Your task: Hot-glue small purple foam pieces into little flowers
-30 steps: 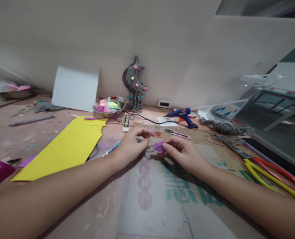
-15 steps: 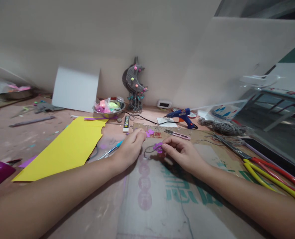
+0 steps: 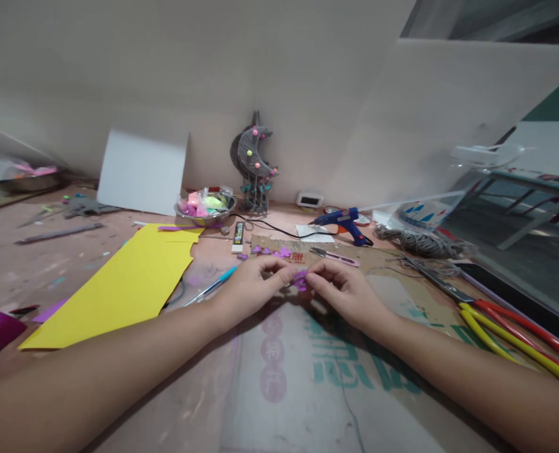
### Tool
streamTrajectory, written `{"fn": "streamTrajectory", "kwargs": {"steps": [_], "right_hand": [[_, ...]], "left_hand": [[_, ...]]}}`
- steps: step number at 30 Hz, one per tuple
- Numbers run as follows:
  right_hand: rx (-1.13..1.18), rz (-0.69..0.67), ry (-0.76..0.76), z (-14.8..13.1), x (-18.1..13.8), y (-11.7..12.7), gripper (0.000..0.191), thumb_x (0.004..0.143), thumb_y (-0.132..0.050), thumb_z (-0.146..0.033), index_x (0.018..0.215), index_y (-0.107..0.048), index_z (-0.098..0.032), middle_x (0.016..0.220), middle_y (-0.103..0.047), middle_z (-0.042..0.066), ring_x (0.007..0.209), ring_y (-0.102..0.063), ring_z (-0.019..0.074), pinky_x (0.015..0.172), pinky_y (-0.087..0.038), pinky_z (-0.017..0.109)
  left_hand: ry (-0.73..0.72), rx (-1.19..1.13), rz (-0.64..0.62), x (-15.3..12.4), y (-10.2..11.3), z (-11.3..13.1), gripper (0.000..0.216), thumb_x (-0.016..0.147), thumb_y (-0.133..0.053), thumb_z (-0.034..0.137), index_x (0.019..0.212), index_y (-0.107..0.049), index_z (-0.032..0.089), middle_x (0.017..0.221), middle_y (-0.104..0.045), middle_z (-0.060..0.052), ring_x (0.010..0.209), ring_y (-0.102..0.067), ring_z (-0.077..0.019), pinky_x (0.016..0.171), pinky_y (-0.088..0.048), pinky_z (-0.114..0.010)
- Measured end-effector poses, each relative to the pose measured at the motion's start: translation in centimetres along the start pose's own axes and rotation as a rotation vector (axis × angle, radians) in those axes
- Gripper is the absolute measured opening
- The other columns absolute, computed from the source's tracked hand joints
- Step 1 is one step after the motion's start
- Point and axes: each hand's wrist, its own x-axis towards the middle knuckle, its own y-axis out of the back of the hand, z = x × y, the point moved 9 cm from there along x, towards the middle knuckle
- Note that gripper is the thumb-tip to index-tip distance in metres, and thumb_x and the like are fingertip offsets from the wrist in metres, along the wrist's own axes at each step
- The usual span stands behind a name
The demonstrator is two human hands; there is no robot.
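A small purple paper flower (image 3: 300, 281) is held just above the work surface, between my two hands. My right hand (image 3: 343, 290) pinches its right edge between thumb and fingers. From the left, my left hand (image 3: 255, 286) closes thumb and fingertips on the flower's other edge; the grey yarn loop there is hidden behind the fingers. Behind the hands, more purple paper cut-outs (image 3: 283, 252) lie on the cardboard (image 3: 378, 258). A blue pen (image 3: 213, 286) lies beside my left wrist.
Yellow paper (image 3: 114, 289) covers the table to the left. A blue glue gun (image 3: 343, 221), a pink-handled cutter (image 3: 336, 257) and grey yarn (image 3: 420, 241) lie behind, toward the right. Large scissors (image 3: 496, 321) are beside my right forearm. A yarn-wrapped moon decoration (image 3: 253, 154) stands at the wall.
My left hand has come right and nearer, from the cut-outs at the back to the flower's left side, covering the yarn loop. My right hand keeps its pinch in place.
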Motion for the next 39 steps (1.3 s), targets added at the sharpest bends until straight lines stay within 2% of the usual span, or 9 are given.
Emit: {"fn": "streamTrajectory", "kwargs": {"steps": [9,12,15,20,23,26,29,34,39], "right_hand": [[0.013,0.021,-0.020,0.4,0.1,0.2,0.023,0.085,-0.053,-0.038,0.076,-0.056,-0.017,0.065,-0.062,0.001,0.056,-0.057,0.0112,0.051,-0.044,0.022],[0.040,0.022,-0.032,0.5,0.1,0.2,0.023,0.084,-0.053,-0.039,0.074,-0.055,-0.017,0.062,-0.060,0.000,0.053,-0.055,0.0101,0.049,-0.043,0.021],[0.060,-0.001,-0.042,0.6,0.1,-0.2,0.024,0.083,-0.055,-0.040,0.075,-0.055,-0.017,0.063,-0.059,0.000,0.052,-0.053,0.0095,0.048,-0.042,0.020],[0.167,-0.049,-0.096,1.1,0.1,-0.7,0.027,0.084,-0.054,-0.043,0.078,-0.054,-0.017,0.063,-0.055,-0.002,0.047,-0.048,0.0070,0.042,-0.038,0.019],[0.314,-0.068,-0.114,1.1,0.2,-1.0,0.030,0.081,-0.056,-0.043,0.098,-0.054,-0.018,0.072,-0.057,-0.001,0.051,-0.050,0.0076,0.043,-0.040,0.019],[0.438,-0.180,-0.164,0.9,0.3,-2.3,0.059,0.072,-0.067,-0.037,0.124,-0.042,-0.021,0.089,-0.061,0.002,0.054,-0.051,0.0071,0.046,-0.042,0.020],[0.505,-0.292,-0.239,1.0,0.0,-3.5,0.076,0.070,-0.069,-0.033,0.134,-0.031,-0.022,0.088,-0.064,0.002,0.049,-0.046,0.0056,0.044,-0.038,0.019],[0.445,-0.263,-0.279,1.6,-0.1,-3.0,0.061,0.078,-0.061,-0.034,0.132,-0.036,-0.018,0.060,-0.059,-0.004,0.042,-0.038,0.0054,0.039,-0.026,0.018],[0.285,-0.088,-0.195,1.2,0.2,-1.3,0.041,0.081,-0.058,-0.036,0.116,-0.051,-0.016,0.056,-0.046,-0.007,0.046,-0.043,0.0077,0.042,-0.034,0.019]], "left_hand": [[-0.058,0.128,-0.096,-0.4,-0.9,0.8,0.030,0.086,-0.045,0.037,0.082,-0.067,0.016,0.079,-0.067,-0.003,0.073,-0.058,-0.0153,0.065,-0.043,-0.025],[-0.075,0.090,-0.047,-0.3,-0.5,0.9,0.037,0.090,-0.038,0.039,0.088,-0.067,0.016,0.085,-0.068,-0.004,0.079,-0.059,-0.0170,0.070,-0.044,-0.026],[-0.056,0.028,-0.011,-0.4,-0.2,0.7,0.030,0.086,-0.047,0.039,0.090,-0.067,0.017,0.087,-0.068,-0.004,0.080,-0.060,-0.0162,0.070,-0.045,-0.025],[0.017,-0.066,-0.060,-0.5,-0.7,0.3,0.025,0.082,-0.055,0.039,0.083,-0.066,0.016,0.074,-0.066,-0.001,0.061,-0.056,-0.0102,0.057,-0.042,-0.020],[0.041,-0.106,-0.003,-0.3,-0.3,-0.1,0.024,0.080,-0.057,0.037,0.084,-0.065,0.015,0.076,-0.066,-0.002,0.065,-0.058,-0.0116,0.059,-0.044,-0.022],[0.042,-0.161,0.073,0.0,0.4,-0.4,0.023,0.079,-0.058,0.036,0.086,-0.064,0.014,0.080,-0.066,-0.003,0.071,-0.060,-0.0130,0.062,-0.045,-0.023],[0.046,-0.174,0.122,0.1,0.9,-0.6,0.023,0.078,-0.059,0.037,0.085,-0.063,0.015,0.078,-0.066,-0.002,0.071,-0.060,-0.0128,0.063,-0.046,-0.023],[0.099,-0.092,0.142,0.0,1.2,-0.5,0.022,0.077,-0.060,0.036,0.080,-0.060,0.015,0.069,-0.061,0.000,0.062,-0.057,-0.0111,0.057,-0.043,-0.022],[0.118,-0.090,0.108,0.0,0.8,-0.7,0.020,0.077,-0.059,0.035,0.078,-0.059,0.015,0.068,-0.059,0.001,0.055,-0.052,-0.0081,0.051,-0.039,-0.020]]}}
